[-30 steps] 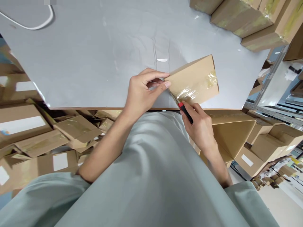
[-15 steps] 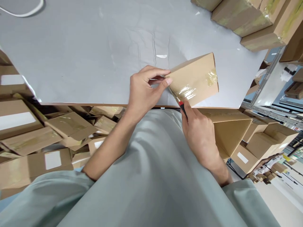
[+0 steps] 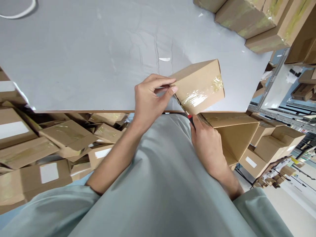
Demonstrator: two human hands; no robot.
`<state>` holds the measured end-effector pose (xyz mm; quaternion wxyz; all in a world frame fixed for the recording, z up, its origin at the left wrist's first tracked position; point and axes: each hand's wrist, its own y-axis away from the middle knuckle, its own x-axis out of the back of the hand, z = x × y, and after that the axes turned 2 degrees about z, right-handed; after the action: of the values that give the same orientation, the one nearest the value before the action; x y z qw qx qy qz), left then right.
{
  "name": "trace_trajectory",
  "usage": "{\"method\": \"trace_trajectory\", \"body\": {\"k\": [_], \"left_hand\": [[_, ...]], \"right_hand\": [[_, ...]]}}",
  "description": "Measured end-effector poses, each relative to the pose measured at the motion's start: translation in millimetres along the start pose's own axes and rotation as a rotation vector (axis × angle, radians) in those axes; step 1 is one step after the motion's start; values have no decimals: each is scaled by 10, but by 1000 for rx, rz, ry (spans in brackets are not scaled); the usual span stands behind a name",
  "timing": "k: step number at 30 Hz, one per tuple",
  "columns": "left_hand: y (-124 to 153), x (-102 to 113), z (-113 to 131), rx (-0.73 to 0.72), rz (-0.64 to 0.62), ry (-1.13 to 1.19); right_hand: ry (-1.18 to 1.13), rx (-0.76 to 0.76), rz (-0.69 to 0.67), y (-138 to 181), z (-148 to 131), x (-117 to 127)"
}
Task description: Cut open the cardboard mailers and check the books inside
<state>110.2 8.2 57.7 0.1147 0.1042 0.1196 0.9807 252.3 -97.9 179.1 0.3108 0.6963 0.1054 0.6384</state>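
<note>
A small brown cardboard box [image 3: 197, 87] stands tilted at the table's near edge, with shiny clear tape across the side facing me. My left hand [image 3: 154, 97] pinches its left corner between thumb and fingers. Wrapped in my right hand [image 3: 207, 141] is a utility knife [image 3: 190, 119] with a black and red handle. Its blade lies along the box's lower left edge, touching or very close to it; how deep it sits I cannot tell.
The grey covered table [image 3: 81, 62] carries a paper scrap [image 3: 164, 59] and stacked taped boxes [image 3: 256, 19] at the far right. Below the left edge lies a heap of cardboard boxes [image 3: 70, 135]. An open carton [image 3: 237, 138] stands under the right side, beside metal shelving [image 3: 269, 82].
The knife has slid slightly down along the box's left edge, toward me. My left hand keeps its hold on the corner. The whole view has shifted a little.
</note>
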Motion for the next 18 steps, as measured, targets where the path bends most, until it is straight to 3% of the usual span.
{"method": "trace_trajectory", "body": {"k": [5, 10, 15, 18], "left_hand": [[-29, 2, 21, -10, 5, -16], [-44, 16, 4, -21, -19, 6], [-60, 3, 16, -26, -37, -1], [-89, 3, 15, -33, -7, 5]], "right_hand": [[35, -9, 9, 14, -28, -19], [66, -74, -44, 266, 90, -33], [-131, 1, -12, 286, 424, -22], [-254, 72, 32, 258, 577, 111]]}}
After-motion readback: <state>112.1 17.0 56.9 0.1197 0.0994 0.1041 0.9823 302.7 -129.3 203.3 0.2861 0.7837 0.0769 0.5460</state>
